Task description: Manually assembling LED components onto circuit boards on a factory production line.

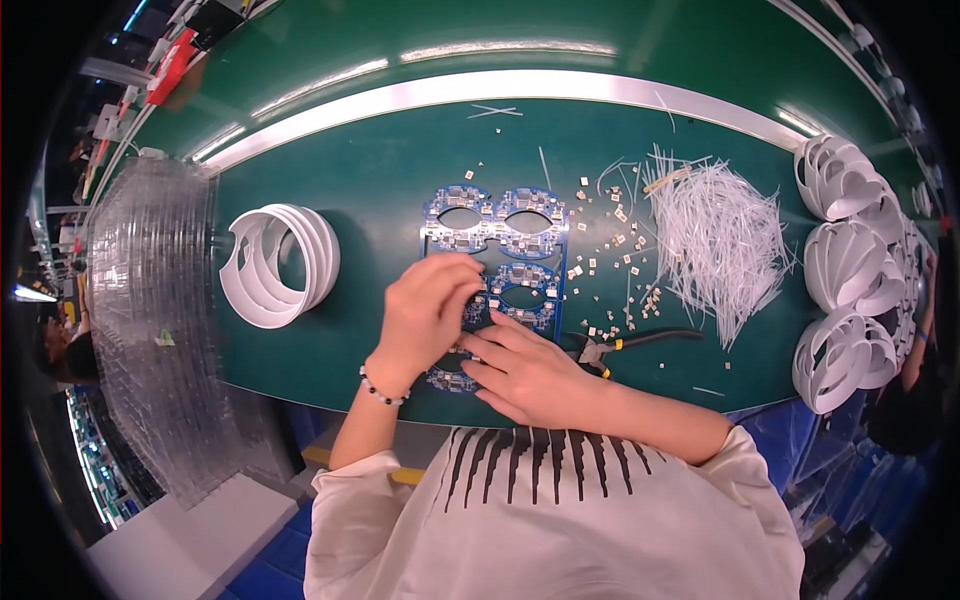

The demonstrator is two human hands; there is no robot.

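Observation:
A blue circuit board panel [530,237], made of joined boards with oval openings, lies on the green bench in front of me. My left hand [428,305], a beaded bracelet at its wrist, is bent over the panel's left side. Its fingers are pinched together, and whatever sits between them is hidden. Over the panel's lower part lies my right hand [525,370], its curled fingers gripping the board close to the left fingertips. Both hands cover part of the panel. Just right of my right hand rest cutting pliers [640,342] with dark and yellow handles.
Small pale connectors [620,213] lie scattered right of the panel, beside a heap of thin white strips [718,240]. A white ribbed ring stack [280,265] stands at left, near stacked clear plastic trays [150,300]. More white rings [845,265] line the right edge.

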